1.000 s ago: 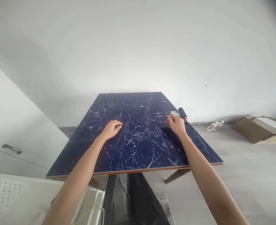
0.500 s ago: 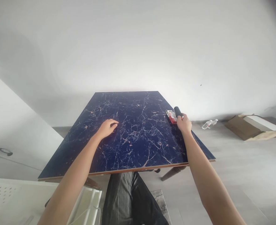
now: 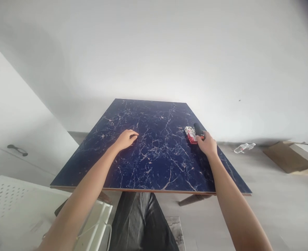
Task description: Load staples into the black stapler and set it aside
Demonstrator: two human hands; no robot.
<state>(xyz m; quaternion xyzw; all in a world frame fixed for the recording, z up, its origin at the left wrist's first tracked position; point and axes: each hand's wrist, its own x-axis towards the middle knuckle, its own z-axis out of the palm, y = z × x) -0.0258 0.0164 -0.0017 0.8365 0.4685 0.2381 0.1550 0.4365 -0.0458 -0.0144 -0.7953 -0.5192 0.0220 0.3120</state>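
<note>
On the right side of the blue marbled table, my right hand is closed round the near end of a black cylindrical object. Its exact kind is hard to make out, though an orange-red bit shows by my fingers. Right beside it lies a small red-and-white box, with my thumb at its near corner. My left hand rests on the left half of the tabletop, fingers loosely bent and the thumb a little apart from them. Nothing shows in it.
A white wall stands behind the table. To the right, a clear plastic bottle and a cardboard box lie on the grey floor. A white cabinet with a dark handle is on the left, above a white perforated panel.
The camera has turned slightly, so the scene sits tilted. The black object's far end has dipped, and my right thumb has come to the box's corner. My left hand has barely moved on the table.
</note>
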